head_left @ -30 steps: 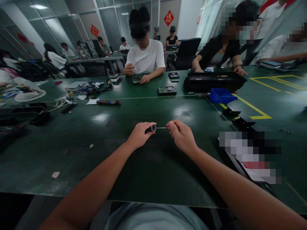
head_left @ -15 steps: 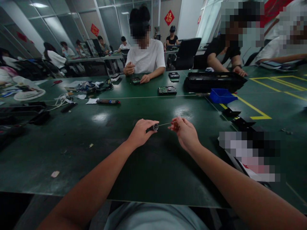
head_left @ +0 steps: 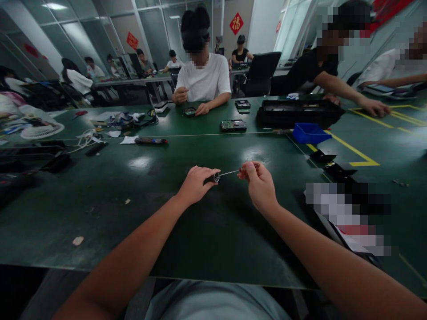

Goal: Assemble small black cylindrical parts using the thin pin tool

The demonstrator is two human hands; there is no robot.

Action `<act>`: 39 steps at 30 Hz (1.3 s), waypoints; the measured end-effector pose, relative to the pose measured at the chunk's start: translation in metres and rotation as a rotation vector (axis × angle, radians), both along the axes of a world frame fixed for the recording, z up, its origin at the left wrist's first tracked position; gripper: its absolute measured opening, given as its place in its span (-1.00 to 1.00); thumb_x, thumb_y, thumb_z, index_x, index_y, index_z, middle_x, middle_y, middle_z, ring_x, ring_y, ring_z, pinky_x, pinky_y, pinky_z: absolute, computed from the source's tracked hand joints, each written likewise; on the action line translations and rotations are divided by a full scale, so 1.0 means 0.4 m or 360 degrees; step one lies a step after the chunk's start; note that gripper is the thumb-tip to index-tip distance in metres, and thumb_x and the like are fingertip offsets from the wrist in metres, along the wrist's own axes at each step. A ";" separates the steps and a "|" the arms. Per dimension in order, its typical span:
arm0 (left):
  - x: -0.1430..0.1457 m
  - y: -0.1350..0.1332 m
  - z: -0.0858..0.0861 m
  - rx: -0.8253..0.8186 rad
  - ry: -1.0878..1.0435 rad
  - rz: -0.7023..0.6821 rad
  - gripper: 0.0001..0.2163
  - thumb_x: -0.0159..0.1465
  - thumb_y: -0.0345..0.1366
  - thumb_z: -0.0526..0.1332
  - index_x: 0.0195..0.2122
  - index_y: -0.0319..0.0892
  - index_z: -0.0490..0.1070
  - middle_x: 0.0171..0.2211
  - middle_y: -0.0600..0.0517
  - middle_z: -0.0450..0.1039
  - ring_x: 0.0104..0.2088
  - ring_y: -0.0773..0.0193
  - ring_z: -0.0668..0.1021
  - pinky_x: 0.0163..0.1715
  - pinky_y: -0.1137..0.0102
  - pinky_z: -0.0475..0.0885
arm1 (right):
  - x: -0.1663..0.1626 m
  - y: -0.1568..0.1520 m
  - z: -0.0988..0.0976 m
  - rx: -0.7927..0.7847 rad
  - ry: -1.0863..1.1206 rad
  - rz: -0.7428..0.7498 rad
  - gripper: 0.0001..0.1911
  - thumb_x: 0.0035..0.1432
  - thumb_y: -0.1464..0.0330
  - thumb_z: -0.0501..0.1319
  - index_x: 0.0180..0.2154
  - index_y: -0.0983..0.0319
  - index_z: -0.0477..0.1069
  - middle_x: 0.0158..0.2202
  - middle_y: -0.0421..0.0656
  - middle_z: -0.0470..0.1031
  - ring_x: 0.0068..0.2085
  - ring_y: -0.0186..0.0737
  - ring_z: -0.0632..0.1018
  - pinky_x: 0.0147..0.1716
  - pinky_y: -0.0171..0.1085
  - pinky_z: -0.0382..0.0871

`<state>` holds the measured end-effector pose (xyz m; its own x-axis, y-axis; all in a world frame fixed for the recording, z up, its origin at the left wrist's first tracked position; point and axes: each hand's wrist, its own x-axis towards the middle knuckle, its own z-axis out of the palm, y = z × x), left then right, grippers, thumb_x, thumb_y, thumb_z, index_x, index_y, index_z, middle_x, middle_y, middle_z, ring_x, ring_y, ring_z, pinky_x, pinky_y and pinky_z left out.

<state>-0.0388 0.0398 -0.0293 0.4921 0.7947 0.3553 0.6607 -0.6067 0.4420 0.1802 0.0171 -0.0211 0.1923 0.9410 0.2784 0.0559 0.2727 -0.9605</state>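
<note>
My left hand [head_left: 196,184] pinches a small dark round part with a shiny ring-shaped end [head_left: 216,177] between thumb and fingers, just above the table. The ring end faces right. My right hand [head_left: 262,184] is closed on a thin screwdriver [head_left: 229,173], whose slim metal shaft points left and reaches the ring end. Its handle is mostly hidden by my fingers. Whether the tip sits inside the part or only touches it I cannot tell.
On the green table [head_left: 233,249] lie a dark pen-like tool [head_left: 151,141], a circuit-board drive [head_left: 233,125], a blue bin [head_left: 311,134] and a long black tray [head_left: 298,114]. Small black pieces [head_left: 322,156] lie to the right. A co-worker [head_left: 203,80] sits opposite.
My hands stay nearly in place; my right fingers have closed up slightly around the screwdriver. The co-worker in black at the right has stretched an arm out over the table.
</note>
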 end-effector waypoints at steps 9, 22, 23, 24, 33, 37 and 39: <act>-0.003 0.002 -0.004 -0.0009 0.0037 0.0036 -0.63 0.35 -0.26 0.27 0.19 0.01 0.41 0.06 0.00 0.53 0.11 0.11 0.49 0.27 -0.04 0.13 | 0.003 -0.014 0.016 0.0140 -0.0324 -0.0141 -0.75 0.36 0.14 0.10 -0.25 0.16 0.40 -0.41 -0.19 0.52 -0.36 -0.20 0.55 -0.28 -0.17 0.42; 0.002 0.002 -0.004 -0.0033 -0.0006 0.0005 -0.62 0.33 -0.30 0.30 0.17 -0.03 0.42 0.00 -0.02 0.54 0.04 0.12 0.52 0.12 0.10 0.32 | 0.004 -0.017 0.012 0.0139 -0.0502 -0.0178 -0.75 0.38 0.16 0.08 -0.23 0.17 0.39 -0.40 -0.17 0.54 -0.35 -0.18 0.56 -0.29 -0.17 0.39; 0.003 0.002 -0.003 -0.0030 -0.0004 0.0002 -0.63 0.33 -0.30 0.30 0.17 -0.02 0.43 0.00 -0.02 0.54 0.04 0.11 0.52 0.12 0.10 0.32 | 0.004 -0.018 0.013 0.0159 -0.0487 -0.0192 -0.75 0.38 0.16 0.08 -0.23 0.17 0.39 -0.41 -0.18 0.54 -0.35 -0.18 0.56 -0.28 -0.17 0.39; 0.003 0.002 -0.003 -0.0025 -0.0001 -0.0002 -0.63 0.33 -0.30 0.30 0.16 -0.02 0.43 -0.01 -0.02 0.54 0.04 0.11 0.52 0.12 0.10 0.32 | 0.004 -0.020 0.015 0.0184 -0.0468 -0.0197 -0.75 0.38 0.16 0.08 -0.22 0.16 0.39 -0.41 -0.18 0.53 -0.35 -0.18 0.56 -0.28 -0.17 0.39; 0.001 0.001 -0.007 -0.0038 0.0012 0.0009 -0.63 0.33 -0.28 0.29 0.17 -0.01 0.44 -0.01 -0.02 0.54 0.02 0.10 0.51 0.11 0.08 0.33 | 0.006 -0.020 0.013 0.0179 -0.0546 -0.0102 -0.74 0.38 0.16 0.07 -0.25 0.16 0.38 -0.42 -0.19 0.53 -0.37 -0.19 0.55 -0.31 -0.18 0.36; -0.003 0.005 -0.013 -0.0056 -0.0003 0.0027 -0.62 0.32 -0.28 0.31 0.17 -0.02 0.44 -0.01 -0.02 0.53 0.02 0.11 0.50 0.12 0.10 0.34 | 0.007 -0.019 0.015 0.0164 -0.0603 -0.0130 -0.75 0.39 0.17 0.06 -0.26 0.16 0.37 -0.42 -0.18 0.53 -0.37 -0.19 0.55 -0.31 -0.19 0.36; -0.004 0.005 -0.014 -0.0075 -0.0015 0.0037 -0.62 0.33 -0.28 0.30 0.18 -0.02 0.44 -0.01 -0.02 0.53 0.02 0.11 0.50 0.11 0.10 0.35 | 0.006 -0.020 0.019 0.0153 -0.0647 -0.0145 -0.76 0.38 0.18 0.06 -0.25 0.16 0.37 -0.42 -0.17 0.53 -0.38 -0.18 0.55 -0.32 -0.19 0.35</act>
